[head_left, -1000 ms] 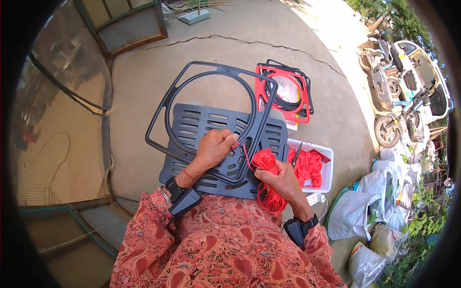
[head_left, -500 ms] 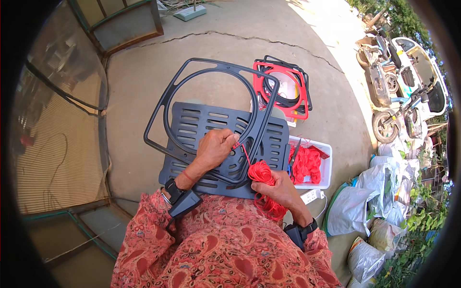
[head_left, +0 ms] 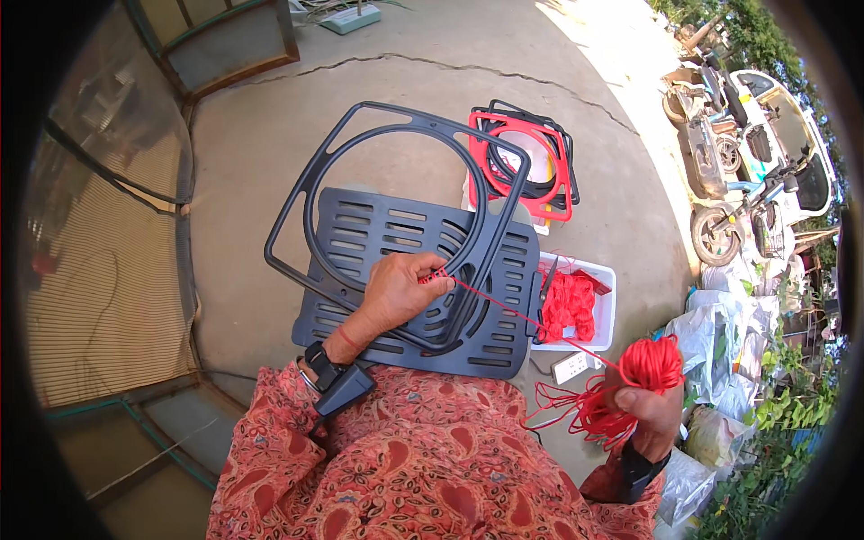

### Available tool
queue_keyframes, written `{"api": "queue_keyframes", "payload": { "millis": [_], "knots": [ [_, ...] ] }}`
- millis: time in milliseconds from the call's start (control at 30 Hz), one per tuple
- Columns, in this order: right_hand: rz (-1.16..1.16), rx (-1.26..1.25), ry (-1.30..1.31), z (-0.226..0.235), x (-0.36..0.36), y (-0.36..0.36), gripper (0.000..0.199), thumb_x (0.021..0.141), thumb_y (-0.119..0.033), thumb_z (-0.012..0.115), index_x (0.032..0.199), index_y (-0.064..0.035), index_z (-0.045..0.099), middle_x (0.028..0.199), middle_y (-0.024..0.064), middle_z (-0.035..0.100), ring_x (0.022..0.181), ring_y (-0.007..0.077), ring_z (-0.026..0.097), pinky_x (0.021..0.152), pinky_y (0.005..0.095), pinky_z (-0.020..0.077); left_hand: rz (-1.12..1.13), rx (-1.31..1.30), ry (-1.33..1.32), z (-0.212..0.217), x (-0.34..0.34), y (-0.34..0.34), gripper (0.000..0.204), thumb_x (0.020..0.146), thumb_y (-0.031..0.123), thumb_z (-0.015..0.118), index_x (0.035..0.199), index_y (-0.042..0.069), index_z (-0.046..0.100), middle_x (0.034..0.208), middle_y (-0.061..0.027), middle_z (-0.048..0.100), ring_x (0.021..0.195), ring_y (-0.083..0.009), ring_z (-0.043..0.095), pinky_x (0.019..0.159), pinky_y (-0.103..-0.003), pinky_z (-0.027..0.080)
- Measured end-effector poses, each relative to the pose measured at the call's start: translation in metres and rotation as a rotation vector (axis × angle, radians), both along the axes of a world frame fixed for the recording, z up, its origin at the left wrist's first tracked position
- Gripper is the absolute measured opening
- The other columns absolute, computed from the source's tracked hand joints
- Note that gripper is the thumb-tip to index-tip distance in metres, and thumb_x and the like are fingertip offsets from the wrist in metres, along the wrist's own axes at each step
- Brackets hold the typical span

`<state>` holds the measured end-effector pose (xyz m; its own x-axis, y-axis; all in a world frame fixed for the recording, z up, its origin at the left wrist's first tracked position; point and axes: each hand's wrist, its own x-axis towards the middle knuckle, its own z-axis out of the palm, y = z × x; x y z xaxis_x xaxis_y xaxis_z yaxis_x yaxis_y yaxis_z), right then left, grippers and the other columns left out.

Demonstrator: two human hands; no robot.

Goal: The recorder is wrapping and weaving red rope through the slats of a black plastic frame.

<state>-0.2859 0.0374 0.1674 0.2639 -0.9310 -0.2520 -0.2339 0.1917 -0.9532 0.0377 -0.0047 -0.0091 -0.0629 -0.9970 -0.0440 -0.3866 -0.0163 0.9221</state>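
A dark frame with a round ring inside a squarish outline rests tilted on a slotted dark plastic board over my lap. My left hand pinches the ring's lower right part, where red cord is wound around it. From there a single red strand runs taut to the right. Out at the right, my right hand is closed around a bundle of red cord, with loose loops hanging to its left. What lies under the left fingertips is partly hidden.
Right of the board stands a white bin with red cord and dark scissors. A power strip lies in front of it. Beyond are stacked red and black frames. Sacks and a motorbike line the right side.
My right hand has swung out to the right with the cord bundle, drawing the strand long and straight. My left hand stays at the ring, its fingers slightly shifted.
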Motion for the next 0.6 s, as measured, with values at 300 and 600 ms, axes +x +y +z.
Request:
{"api": "queue_keyframes", "payload": {
  "millis": [300,600],
  "knots": [
    [0.181,-0.329,-0.174,0.067,0.119,-0.118,0.026,0.081,-0.022,0.072,0.076,-0.0046,0.054,0.058,0.0005,0.051,0.045,0.0096,0.047,0.042,0.0261,0.0388,0.075,-0.291,-0.297,-0.003,-0.016,0.01,0.026,0.079,0.031,0.076,0.084,0.006,0.069,0.063,-0.0144,0.063,0.059,-0.0339,0.064,0.055,-0.042,0.049],
    [0.498,-1.036,0.112,0.007,0.208,-0.2,0.043,0.082,-0.037,0.077,0.108,-0.0065,0.061,0.07,0.0093,0.065,0.063,0.0205,0.063,0.063,0.0337,0.0499,0.107,-0.406,-0.379,-0.005,-0.021,0.015,0.028,0.089,0.025,0.069,0.069,0.007,0.061,0.057,-0.0127,0.058,0.052,-0.0347,0.059,0.049,-0.044,0.045]
  ]
}}
